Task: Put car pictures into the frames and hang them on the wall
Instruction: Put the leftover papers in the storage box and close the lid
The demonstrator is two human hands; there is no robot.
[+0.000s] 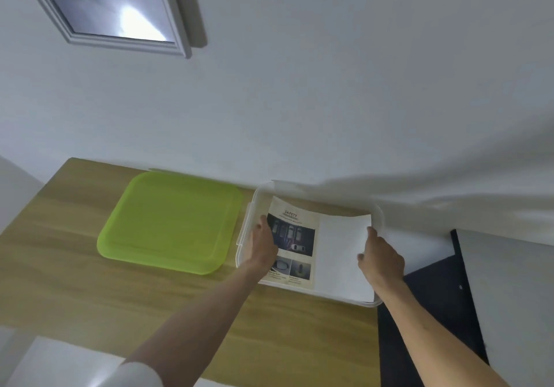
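Observation:
A printed sheet with car pictures and a blank right half lies curved inside a clear plastic box on the wooden table. My left hand grips the sheet's left edge. My right hand grips its right edge. A grey picture frame with a glossy dark picture hangs on the white wall at the upper left.
A lime-green lid lies flat on the wooden table, left of the box. The white wall rises right behind the table. A dark panel stands at the table's right end. A white surface shows at the bottom left.

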